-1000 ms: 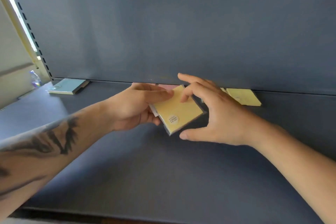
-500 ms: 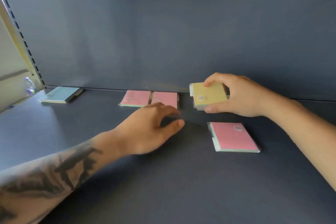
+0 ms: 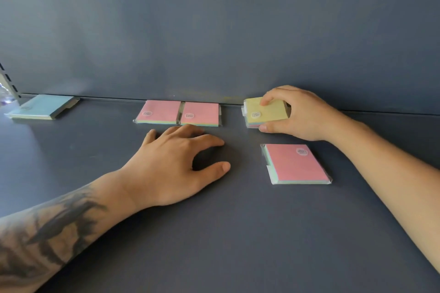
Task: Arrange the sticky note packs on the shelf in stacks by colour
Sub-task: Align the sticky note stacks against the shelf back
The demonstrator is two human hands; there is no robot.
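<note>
My right hand [image 3: 298,114] grips a yellow sticky note pack [image 3: 263,112] at the back of the dark shelf [image 3: 214,233], index finger on top and thumb at its front edge; it seems to sit on another pack. Two pink packs [image 3: 160,112] [image 3: 200,114] lie side by side against the back wall, to the left. A third pink pack [image 3: 296,164] lies alone nearer me, below my right hand. My left hand [image 3: 177,164] hovers low over the shelf just in front of the two pink packs, fingers loosely spread, holding nothing.
A light blue pack [image 3: 41,107] lies at the far left against the back wall, beside a slotted shelf upright [image 3: 9,83]. The grey back panel [image 3: 214,31] closes off the rear.
My right hand has carried the yellow pack down and back toward the wall. My left hand let go of it a second ago and now has drifted slightly forward toward the pink packs.
</note>
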